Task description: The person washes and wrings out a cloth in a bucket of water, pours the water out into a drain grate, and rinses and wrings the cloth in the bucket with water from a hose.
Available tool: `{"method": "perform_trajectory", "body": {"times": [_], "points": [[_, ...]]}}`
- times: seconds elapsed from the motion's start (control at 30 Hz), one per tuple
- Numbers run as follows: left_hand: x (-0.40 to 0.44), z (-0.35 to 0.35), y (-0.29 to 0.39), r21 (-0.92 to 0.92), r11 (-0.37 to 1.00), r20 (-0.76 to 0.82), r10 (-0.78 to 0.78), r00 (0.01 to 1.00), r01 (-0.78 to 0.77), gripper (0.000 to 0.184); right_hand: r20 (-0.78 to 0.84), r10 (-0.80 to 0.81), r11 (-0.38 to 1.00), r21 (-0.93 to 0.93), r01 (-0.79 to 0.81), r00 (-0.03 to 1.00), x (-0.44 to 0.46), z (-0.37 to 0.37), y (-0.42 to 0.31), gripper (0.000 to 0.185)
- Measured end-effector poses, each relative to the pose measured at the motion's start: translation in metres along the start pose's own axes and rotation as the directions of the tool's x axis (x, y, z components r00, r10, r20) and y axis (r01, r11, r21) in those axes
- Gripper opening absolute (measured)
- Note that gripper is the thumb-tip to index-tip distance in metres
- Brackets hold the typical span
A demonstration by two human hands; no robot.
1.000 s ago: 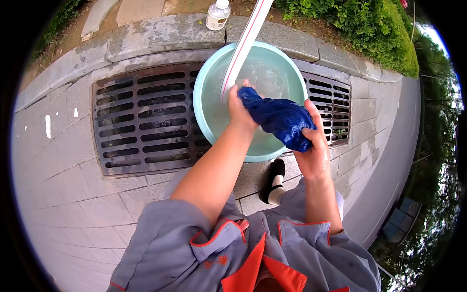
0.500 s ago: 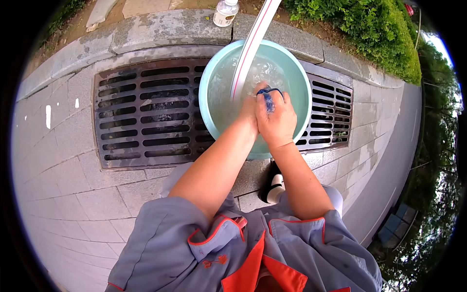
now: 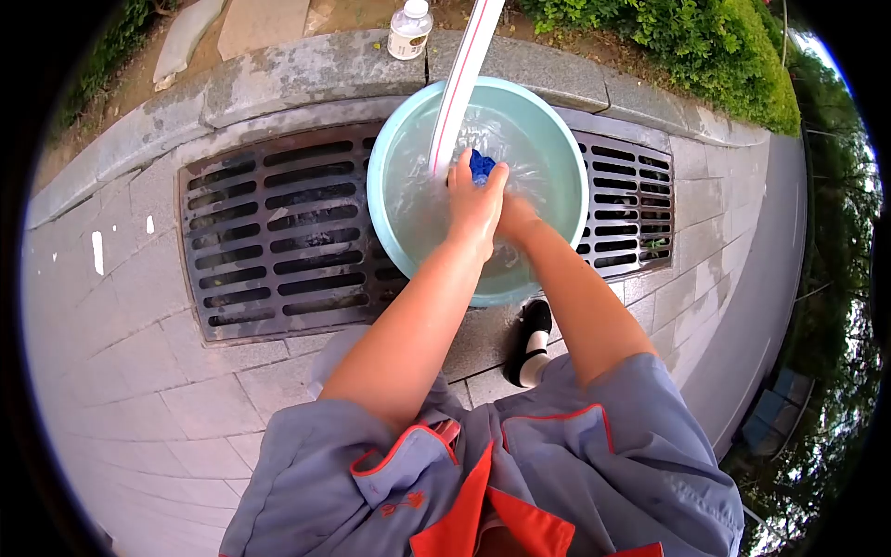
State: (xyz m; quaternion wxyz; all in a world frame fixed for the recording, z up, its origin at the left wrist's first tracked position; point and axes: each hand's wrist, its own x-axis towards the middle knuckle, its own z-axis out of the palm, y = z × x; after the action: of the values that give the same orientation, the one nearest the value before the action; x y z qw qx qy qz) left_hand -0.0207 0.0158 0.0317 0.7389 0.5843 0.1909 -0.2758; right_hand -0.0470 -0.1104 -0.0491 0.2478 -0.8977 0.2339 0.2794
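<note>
Since the frame of a second ago, the blue cloth [image 3: 482, 168] has been brought down from above the near right rim of the pale green basin [image 3: 378, 200] to its middle, and the hands have been drawn close together. Nearest, a grey shirt [image 3: 334, 483] with red collar and edging is worn, its short sleeves ending above bare forearms. Just beyond, a black shoe [image 3: 533, 321] with a white sock is seen on the grey paving [image 3: 139, 371], near the basin. Both forearms are stretched over the near rim. By the left hand [image 3: 475, 202] the cloth is clamped between thumb and fingers, a small crumpled tuft showing above them. The right hand [image 3: 516, 219] is held low, just to the right of the left wrist, partly hidden; whether anything is gripped by it cannot be told. Cloudy, rippling water [image 3: 543, 153] is held in the basin. Just left of the fingers, the end of a white hose [image 3: 461, 84] with red stripes is dipped in. Dark metal grating [image 3: 263, 227] is seen to both sides of the basin. Farther off, a stone kerb [image 3: 297, 79] is topped by a white-capped bottle [image 3: 409, 33], with green bushes [image 3: 715, 60] beyond at far right.
</note>
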Motion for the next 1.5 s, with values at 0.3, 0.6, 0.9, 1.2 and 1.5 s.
{"method": "perform_trajectory", "body": {"times": [0.3,0.6,0.9,1.2,1.5], "points": [[0.017,-0.006,-0.003,-0.513,0.716,0.221,-0.424,0.878,0.475,0.073,0.035,-0.012,0.03,0.999,-0.034,0.999,-0.094,-0.095,-0.044,0.05],[0.018,-0.009,-0.009,-0.712,0.403,0.662,0.113,0.741,0.575,0.056,-0.629,-0.379,0.857,0.038,0.515,0.678,-0.161,-0.043,-0.085,0.062],[0.026,0.004,-0.034,-0.765,0.477,0.487,-0.008,0.873,0.432,0.027,-0.628,-0.243,0.963,-0.066,0.261,0.739,-0.104,-0.058,-0.105,0.034],[-0.011,-0.001,0.029,-0.062,0.998,0.113,0.007,0.994,0.0,0.047,-0.39,0.143,0.913,0.406,0.03,0.91,-0.021,-0.038,-0.004,0.05],[-0.007,0.004,-0.007,-0.329,0.926,-0.038,-0.21,0.977,0.186,0.067,0.022,0.359,0.346,0.925,-0.155,0.933,-0.005,-0.032,-0.024,0.031]]}}
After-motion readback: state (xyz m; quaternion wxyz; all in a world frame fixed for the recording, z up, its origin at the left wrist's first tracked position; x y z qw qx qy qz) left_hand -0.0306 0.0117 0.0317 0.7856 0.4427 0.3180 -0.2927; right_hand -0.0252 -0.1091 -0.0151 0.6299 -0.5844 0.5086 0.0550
